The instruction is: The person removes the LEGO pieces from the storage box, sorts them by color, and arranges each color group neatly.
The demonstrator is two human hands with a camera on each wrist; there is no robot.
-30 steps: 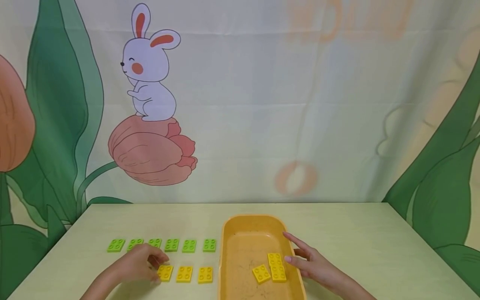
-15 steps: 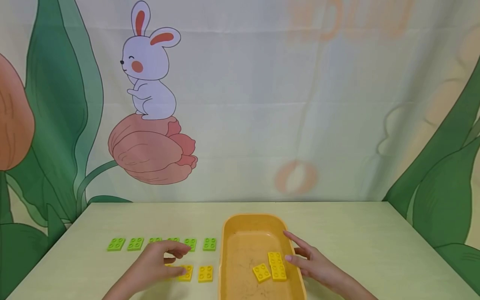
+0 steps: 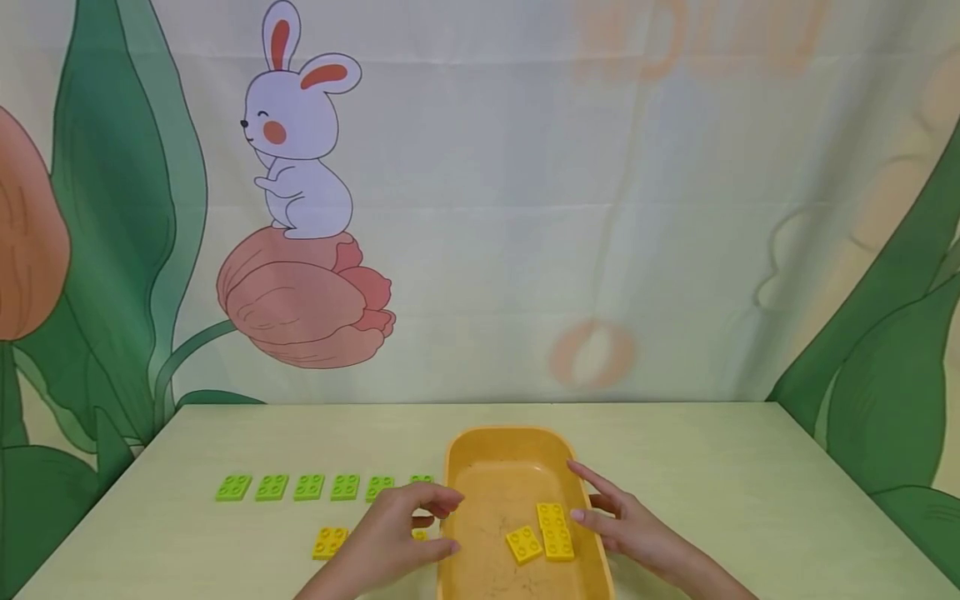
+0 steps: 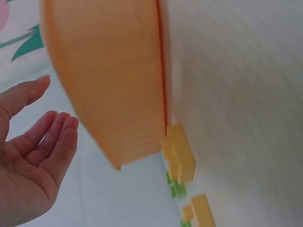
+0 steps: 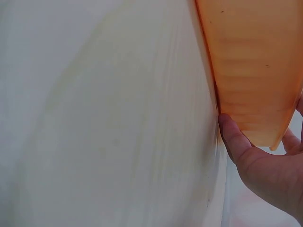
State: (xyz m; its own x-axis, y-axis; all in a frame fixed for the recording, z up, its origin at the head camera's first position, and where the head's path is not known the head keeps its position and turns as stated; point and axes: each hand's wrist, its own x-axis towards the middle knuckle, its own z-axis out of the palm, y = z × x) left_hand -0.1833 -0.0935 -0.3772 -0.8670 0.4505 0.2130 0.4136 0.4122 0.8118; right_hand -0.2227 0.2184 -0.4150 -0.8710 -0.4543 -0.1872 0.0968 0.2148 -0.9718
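My left hand (image 3: 405,529) is at the left rim of the orange tray (image 3: 483,492), thumb and fingers spread apart with nothing between them. In the left wrist view the same hand (image 4: 40,151) shows bare fingers beside the tray's outer wall (image 4: 109,85). My right hand (image 3: 626,521) grips the tray's right side, its thumb and index finger over the rim and other fingers outside. One finger (image 5: 234,137) lies low along the outer wall in the right wrist view. Inside the tray lie a loose yellow block (image 3: 523,545) and more yellow blocks (image 3: 555,532) side by side.
A row of several green blocks (image 3: 272,487) lies left of the tray on the pale table (image 3: 712,467). In front of it is a yellow block (image 3: 328,542); others beside it are partly hidden by my left hand. A curtain with a printed rabbit (image 3: 307,192) hangs behind.
My left hand has left the leftmost yellow block in the front row and moved right, across that row, to the tray's left rim. The right hand and tray stay in place.
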